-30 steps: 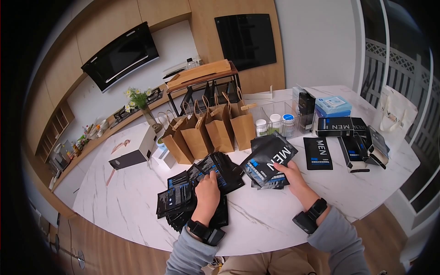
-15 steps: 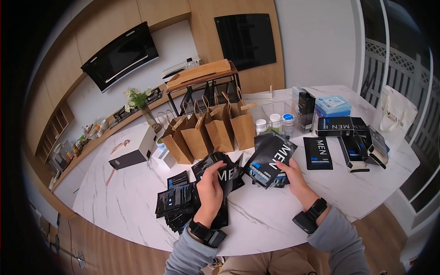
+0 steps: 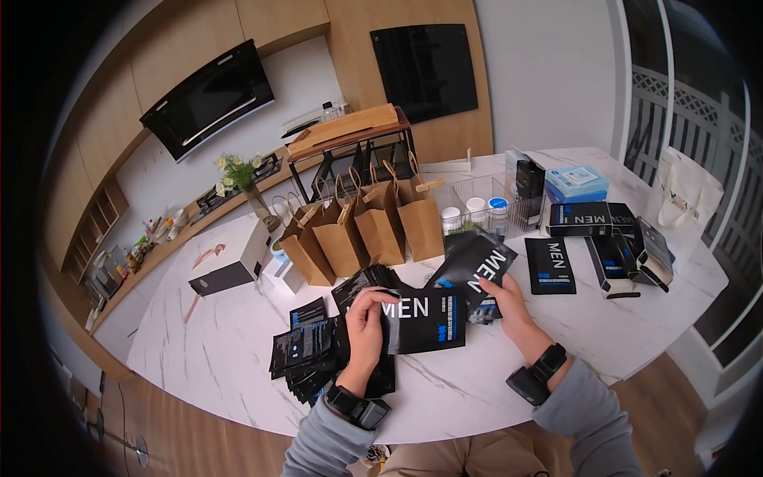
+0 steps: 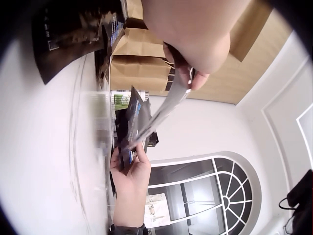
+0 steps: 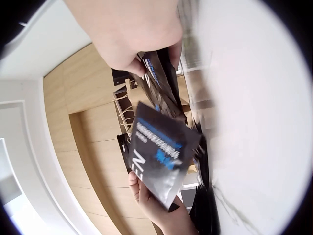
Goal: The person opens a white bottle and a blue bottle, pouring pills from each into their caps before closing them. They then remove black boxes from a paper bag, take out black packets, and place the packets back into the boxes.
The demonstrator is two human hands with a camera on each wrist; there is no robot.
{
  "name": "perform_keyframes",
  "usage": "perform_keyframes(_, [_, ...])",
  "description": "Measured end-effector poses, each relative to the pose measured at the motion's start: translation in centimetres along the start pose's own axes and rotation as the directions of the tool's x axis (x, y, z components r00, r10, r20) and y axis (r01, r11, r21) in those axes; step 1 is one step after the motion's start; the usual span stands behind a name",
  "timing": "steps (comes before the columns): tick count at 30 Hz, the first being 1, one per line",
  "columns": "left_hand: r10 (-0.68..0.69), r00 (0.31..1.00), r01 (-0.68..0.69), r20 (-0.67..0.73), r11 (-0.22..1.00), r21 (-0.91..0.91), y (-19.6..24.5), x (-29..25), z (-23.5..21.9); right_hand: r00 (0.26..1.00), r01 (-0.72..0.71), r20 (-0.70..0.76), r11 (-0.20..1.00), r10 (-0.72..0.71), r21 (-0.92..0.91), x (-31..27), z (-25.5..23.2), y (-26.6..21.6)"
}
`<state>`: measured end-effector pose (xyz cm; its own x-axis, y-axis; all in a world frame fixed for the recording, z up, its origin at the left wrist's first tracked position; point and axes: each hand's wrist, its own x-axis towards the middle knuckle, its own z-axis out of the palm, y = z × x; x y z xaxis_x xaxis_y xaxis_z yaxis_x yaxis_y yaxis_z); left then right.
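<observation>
My left hand (image 3: 366, 334) pinches one flat black sachet (image 3: 425, 330) by its end, with large white MEN lettering and blue print facing up. Several like sachets (image 3: 469, 266) are fanned in my right hand (image 3: 513, 308), the thumb on top of them. In the left wrist view, the far end of the single sachet (image 4: 164, 110) overlaps the ones at the right hand (image 4: 132, 176). The right wrist view shows the bundle (image 5: 161, 81) gripped between thumb and fingers. A loose pile of black sachets (image 3: 300, 347) lies beside and beneath my left hand.
Brown paper bags (image 3: 380, 222) with clothespins stand in a row behind. A clear divided organizer (image 3: 509, 226) holds white bottles (image 3: 475, 208). Black MEN boxes (image 3: 582, 219) and another sachet (image 3: 550, 266) lie at the right. A white box (image 3: 230, 256) sits at the left.
My left hand has lifted a sachet off the pile, and it has swung rightward, now lying in front of the bundle in the right hand. The right hand stays nearly still, holding its sachets.
</observation>
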<state>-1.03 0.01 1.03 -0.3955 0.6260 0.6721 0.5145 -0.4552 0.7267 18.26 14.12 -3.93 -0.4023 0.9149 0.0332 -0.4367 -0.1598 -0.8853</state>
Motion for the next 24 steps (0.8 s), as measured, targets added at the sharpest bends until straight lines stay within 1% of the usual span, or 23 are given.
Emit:
perform_keyframes(1, [-0.017, 0.998, 0.014, 0.064, 0.999, 0.034, 0.0, 0.0, 0.1, 0.997, -0.041, 0.06, 0.999, 0.041, 0.0, -0.1, 0.1, -0.1])
perform_keyframes(2, [-0.035, 0.991, 0.026, 0.127, 0.997, 0.069, -0.1, 0.0, 0.2, 0.997, -0.041, 0.06, 0.999, 0.041, 0.001, -0.2, 0.2, -0.1])
perform_keyframes(3, [-0.007, 0.989, -0.007, 0.15, 0.995, 0.096, -0.2, 0.0, 0.3, 0.988, -0.078, 0.128, 0.993, 0.088, -0.083, -0.3, 0.3, -0.2])
perform_keyframes(4, [-0.007, 0.988, -0.008, 0.151, 0.995, 0.096, 0.0, 0.0, 0.3, 0.971, -0.108, 0.191, 0.98, 0.14, -0.169, -0.5, 0.6, -0.4])
perform_keyframes(5, [-0.033, 0.985, -0.001, 0.168, 0.981, 0.193, 0.3, 0.1, 0.5, 0.944, -0.153, 0.275, 0.981, 0.18, -0.119, -1.0, 1.0, -0.6])
perform_keyframes(6, [-0.059, 0.982, 0.005, 0.182, 0.958, 0.288, 0.6, 0.1, 0.7, 0.91, -0.207, 0.334, 0.968, 0.244, -0.142, -1.3, 1.2, -1.0])
perform_keyframes(7, [-0.001, 0.984, -0.047, 0.176, 0.962, 0.27, -0.2, 0.0, 0.8, 0.871, -0.235, 0.4, 0.957, 0.286, -0.172, -1.3, 1.1, -0.9])
perform_keyframes(8, [-0.001, 0.984, -0.047, 0.175, 0.962, 0.27, -0.1, -0.1, 0.9, 0.824, -0.259, 0.462, 0.944, 0.327, -0.205, -1.3, 1.1, -0.7])
perform_keyframes(10, [-0.111, 0.979, 0.066, 0.17, 0.966, 0.249, 0.1, -0.2, 0.9, 0.785, -0.208, 0.521, 0.934, 0.336, -0.29, -1.5, 1.2, -0.6])
perform_keyframes(11, [-0.138, 0.974, 0.09, 0.18, 0.965, 0.248, 0.1, -0.2, 0.9, 0.766, -0.24, 0.523, 0.92, 0.375, -0.308, -1.6, 1.3, -0.8])
perform_keyframes(15, [-0.188, 0.968, 0.134, 0.165, 0.947, 0.293, 1.1, -0.1, 0.8, 0.759, -0.22, 0.523, 0.909, 0.387, -0.353, -1.5, 1.2, -0.8])
perform_keyframes(17, [-0.122, 0.992, 0.123, -0.015, 0.98, 0.156, 0.1, -0.3, 0.9, 0.808, -0.197, 0.489, 0.933, 0.329, -0.302, -1.4, 1.2, -0.6])
perform_keyframes(18, [-0.116, 0.992, 0.123, -0.051, 0.979, 0.165, -0.7, -0.3, 0.6, 0.808, -0.197, 0.489, 0.933, 0.329, -0.302, -1.3, 1.1, -0.6])
perform_keyframes(20, [-0.042, 0.991, 0.065, -0.126, 0.981, 0.183, -2.1, -0.2, 0.3, 0.866, -0.16, 0.445, 0.969, 0.229, -0.188, -1.2, 1.1, -0.5])
perform_keyframes(21, [-0.042, 0.991, 0.065, -0.126, 0.981, 0.183, -2.6, -0.3, 0.3, 0.89, -0.155, 0.41, 0.978, 0.199, -0.137, -1.2, 1.1, -0.4])
perform_keyframes(22, [-0.117, 0.986, 0.129, -0.116, 0.986, 0.109, -3.0, -0.4, 0.4, 0.89, -0.155, 0.411, 0.978, 0.199, -0.137, -1.2, 1.1, -0.4])
perform_keyframes(23, [-0.189, 0.977, 0.194, -0.101, 0.98, 0.035, -3.2, -0.5, 0.4, 0.915, -0.13, 0.366, 0.983, 0.17, -0.13, -1.2, 1.0, -0.6])
perform_keyframes(24, [-0.189, 0.977, 0.193, -0.102, 0.98, 0.035, -2.9, -0.6, 0.4, 0.937, -0.105, 0.32, 0.987, 0.14, -0.124, -1.2, 1.0, -0.7])
